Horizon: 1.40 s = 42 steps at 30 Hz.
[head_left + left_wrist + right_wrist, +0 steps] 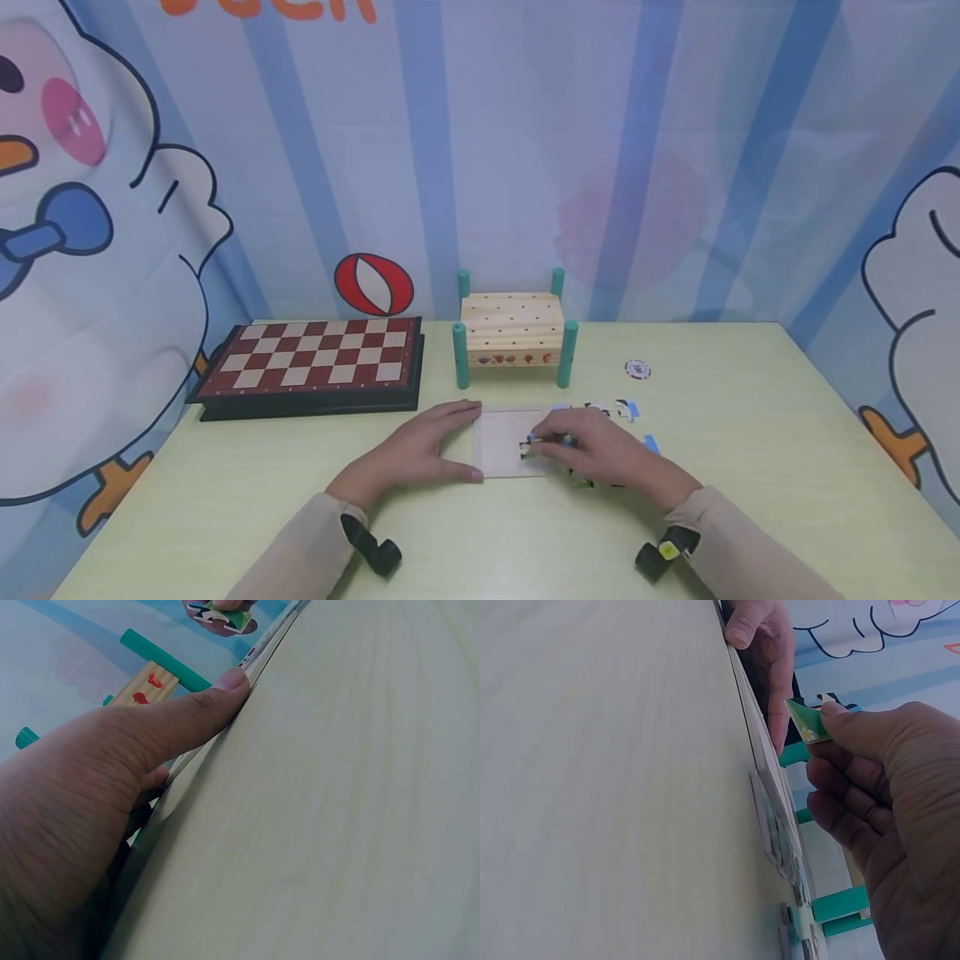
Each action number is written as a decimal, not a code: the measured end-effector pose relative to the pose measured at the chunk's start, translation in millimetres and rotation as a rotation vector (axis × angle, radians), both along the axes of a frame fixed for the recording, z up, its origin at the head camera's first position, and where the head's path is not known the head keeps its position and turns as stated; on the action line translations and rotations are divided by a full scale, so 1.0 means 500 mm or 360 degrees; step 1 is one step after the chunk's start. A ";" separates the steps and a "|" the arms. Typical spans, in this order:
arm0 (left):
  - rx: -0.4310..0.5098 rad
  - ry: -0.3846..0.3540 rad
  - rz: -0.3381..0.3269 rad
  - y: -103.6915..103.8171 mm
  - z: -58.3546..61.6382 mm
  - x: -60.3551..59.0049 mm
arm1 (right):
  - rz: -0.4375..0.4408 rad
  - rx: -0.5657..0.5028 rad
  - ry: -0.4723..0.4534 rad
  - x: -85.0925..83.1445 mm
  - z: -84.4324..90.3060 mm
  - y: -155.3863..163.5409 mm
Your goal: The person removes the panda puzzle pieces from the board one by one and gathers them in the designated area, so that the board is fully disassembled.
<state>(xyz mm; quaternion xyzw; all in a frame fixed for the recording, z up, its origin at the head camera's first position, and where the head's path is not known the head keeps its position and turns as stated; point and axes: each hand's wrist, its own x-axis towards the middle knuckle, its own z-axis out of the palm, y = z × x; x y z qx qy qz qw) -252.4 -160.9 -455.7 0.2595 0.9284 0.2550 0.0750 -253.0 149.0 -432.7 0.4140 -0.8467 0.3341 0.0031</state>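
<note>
A flat whitish puzzle board [498, 429] with a thin raised rim lies on the table in front of the person. The left hand [412, 454] rests at its left side, thumb and fingers spread apart and touching the edge. Over the board, the right hand [603, 446] pinches a small puzzle piece [807, 721] between thumb and fingers; its green corner shows in the right wrist view. The left wrist view also shows this puzzle piece [229, 619], held above the board. More loose puzzle pieces [627, 410] lie right of the board, partly hidden by the right hand.
A chessboard box [322, 354] stands at the back left of the table [735, 417]. Behind the puzzle board is a wooden peg stand [512, 321] with green legs. A round chip [637, 369] lies at the back right. A printed cloth hangs behind.
</note>
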 end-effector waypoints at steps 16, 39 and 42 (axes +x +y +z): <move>0.0001 -0.0002 0.0014 -0.006 -0.003 -0.001 | -0.0051 -0.0068 0.0024 0.003 -0.010 0.059; 0.0029 0.0017 -0.0010 -0.001 -0.003 0.001 | -0.0320 -0.0214 0.0001 0.030 -0.016 0.197; 0.0027 0.0015 -0.0008 -0.001 -0.002 0.002 | -0.0416 -0.0218 -0.0049 0.038 -0.016 0.223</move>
